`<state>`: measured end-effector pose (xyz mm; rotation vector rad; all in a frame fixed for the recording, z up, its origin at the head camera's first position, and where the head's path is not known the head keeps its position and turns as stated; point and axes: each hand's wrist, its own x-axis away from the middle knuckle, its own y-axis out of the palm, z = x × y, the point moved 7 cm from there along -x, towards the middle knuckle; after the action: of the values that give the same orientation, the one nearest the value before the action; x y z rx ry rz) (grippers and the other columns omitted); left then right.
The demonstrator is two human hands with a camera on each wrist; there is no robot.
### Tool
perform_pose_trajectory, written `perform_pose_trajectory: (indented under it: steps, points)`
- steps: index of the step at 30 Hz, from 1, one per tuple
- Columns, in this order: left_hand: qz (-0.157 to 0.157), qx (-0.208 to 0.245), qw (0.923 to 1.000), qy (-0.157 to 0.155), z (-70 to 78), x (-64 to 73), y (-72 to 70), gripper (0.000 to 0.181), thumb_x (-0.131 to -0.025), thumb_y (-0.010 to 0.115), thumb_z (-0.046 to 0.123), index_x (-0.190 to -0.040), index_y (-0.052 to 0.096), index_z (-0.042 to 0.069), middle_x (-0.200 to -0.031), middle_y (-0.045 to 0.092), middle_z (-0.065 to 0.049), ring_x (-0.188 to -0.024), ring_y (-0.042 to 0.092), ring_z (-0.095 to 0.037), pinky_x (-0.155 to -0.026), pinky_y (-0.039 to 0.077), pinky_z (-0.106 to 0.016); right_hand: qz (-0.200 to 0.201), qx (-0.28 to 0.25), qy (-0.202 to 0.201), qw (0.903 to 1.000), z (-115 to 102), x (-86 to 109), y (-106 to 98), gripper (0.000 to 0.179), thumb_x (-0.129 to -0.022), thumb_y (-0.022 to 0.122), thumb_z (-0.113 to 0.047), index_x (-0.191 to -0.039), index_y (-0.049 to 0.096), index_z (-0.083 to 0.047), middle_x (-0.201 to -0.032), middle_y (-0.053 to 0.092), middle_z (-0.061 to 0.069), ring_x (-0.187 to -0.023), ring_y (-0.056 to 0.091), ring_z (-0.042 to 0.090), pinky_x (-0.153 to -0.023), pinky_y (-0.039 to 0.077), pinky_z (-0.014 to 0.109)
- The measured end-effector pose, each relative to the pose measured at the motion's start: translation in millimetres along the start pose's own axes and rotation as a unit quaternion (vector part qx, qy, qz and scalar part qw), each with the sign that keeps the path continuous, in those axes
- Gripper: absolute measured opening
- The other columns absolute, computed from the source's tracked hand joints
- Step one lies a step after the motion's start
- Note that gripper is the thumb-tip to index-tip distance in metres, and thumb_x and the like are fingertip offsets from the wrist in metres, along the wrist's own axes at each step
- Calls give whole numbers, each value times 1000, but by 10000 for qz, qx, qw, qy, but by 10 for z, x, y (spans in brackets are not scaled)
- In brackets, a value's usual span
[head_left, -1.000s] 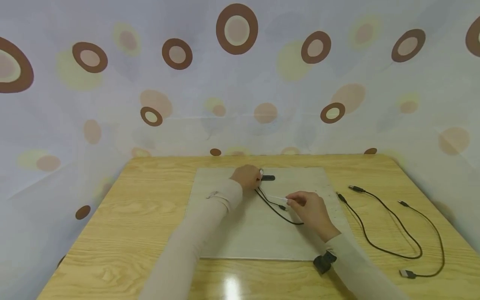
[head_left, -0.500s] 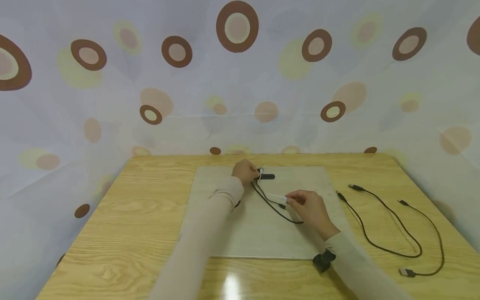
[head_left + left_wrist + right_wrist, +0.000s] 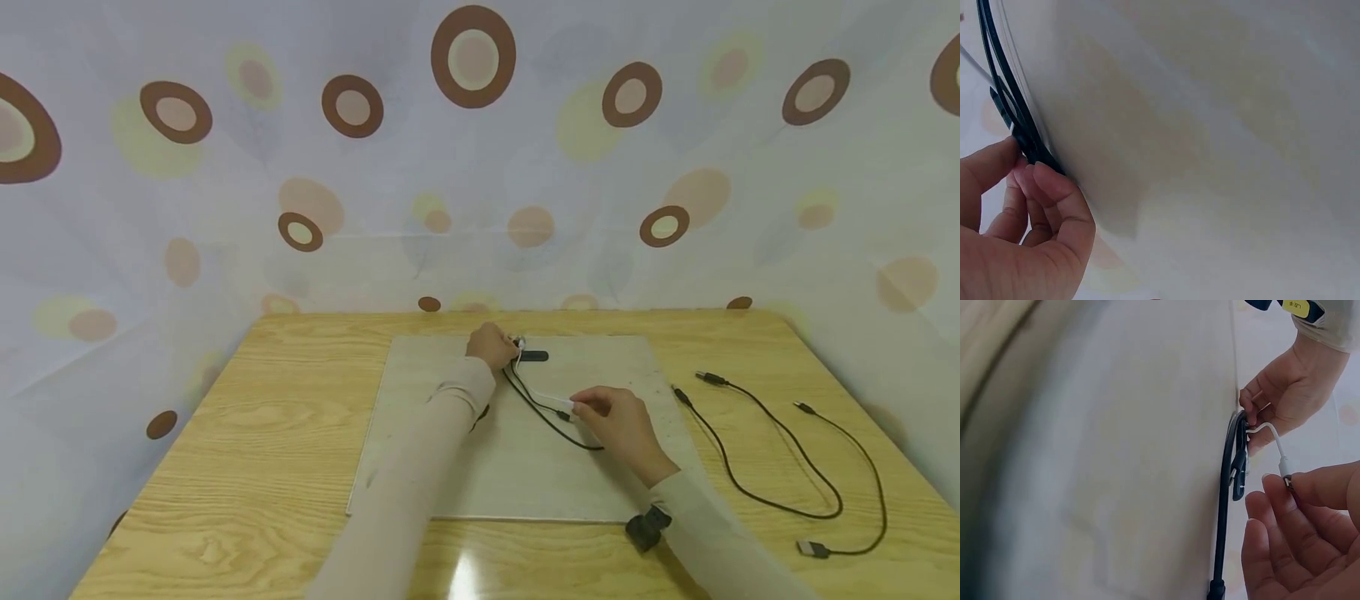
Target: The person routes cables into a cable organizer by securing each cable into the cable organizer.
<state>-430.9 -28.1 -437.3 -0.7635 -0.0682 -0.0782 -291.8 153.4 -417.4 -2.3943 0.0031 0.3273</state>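
On the pale board (image 3: 525, 483), a black rounded strip (image 3: 534, 356) lies near the far edge. My left hand (image 3: 490, 344) pinches the near end of this strip between thumb and fingers, where the cables bunch together. A black cable (image 3: 555, 429) curves from there toward my right hand, and a thinner one ends in a small black plug (image 3: 562, 415). The white cable (image 3: 549, 397) also leaves the bunch. Thumb and forefinger of my right hand (image 3: 618, 427) pinch its white plug (image 3: 1284, 467), metal tip showing. Some of the bunch is hidden by the left fingers.
Right of the board, two dark cables lie on the wooden table (image 3: 225, 467): a longer looped black cable (image 3: 795, 507) and a shorter USB cable (image 3: 879, 483). A patterned cloth (image 3: 480, 167) hangs behind. The right wrist wears a black camera (image 3: 647, 527).
My left hand has shifted slightly back at the strip, and its fingers have changed their hold on the bunched cables. The right hand keeps the white plug in nearly the same place.
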Motion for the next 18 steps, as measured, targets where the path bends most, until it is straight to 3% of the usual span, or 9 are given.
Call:
perform_pose_trajectory:
  steps: [3, 9, 15, 18]
  points:
    - [15, 6, 10000, -40, 17, 45, -12, 30, -90, 65, 12, -62, 66, 4, -76, 70, -12, -51, 43, -13, -50, 39, -25, -23, -7, 21, 10000, 11, 2, 6, 12, -89, 67, -8, -99, 73, -3, -89, 72, 8, -80, 67, 21, -71, 53, 37]
    - [33, 77, 9999, -145, 36, 98, -32, 34, -91, 62, 11, -57, 61, 7, -67, 64, -6, -47, 41, -11, -47, 35, -24, -88, -101, 28, 9999, 7, 2, 25, 12, -89, 67, -7, -99, 73, -3, -89, 72, 8, -80, 66, 20, -70, 52, 33]
    - [33, 271, 9989, -373, -20, 26, 8, 38, -89, 61, 10, -52, 54, 9, -70, 65, -7, -50, 44, -15, -49, 40, -27, -110, -136, 101, 9998, 24, 2, 33, 12, -89, 67, -7, -99, 73, -3, -90, 72, 8, -79, 66, 19, -68, 52, 30]
    - [177, 323, 9988, -326, -55, -22, 36, 38, -87, 60, 9, -49, 53, 10, -71, 65, -7, -52, 47, -17, -48, 42, -29, -128, -167, 134, 9997, 36, 4, 35, 13, -90, 67, -7, -100, 72, -3, -91, 72, 9, -79, 66, 19, -67, 52, 29]
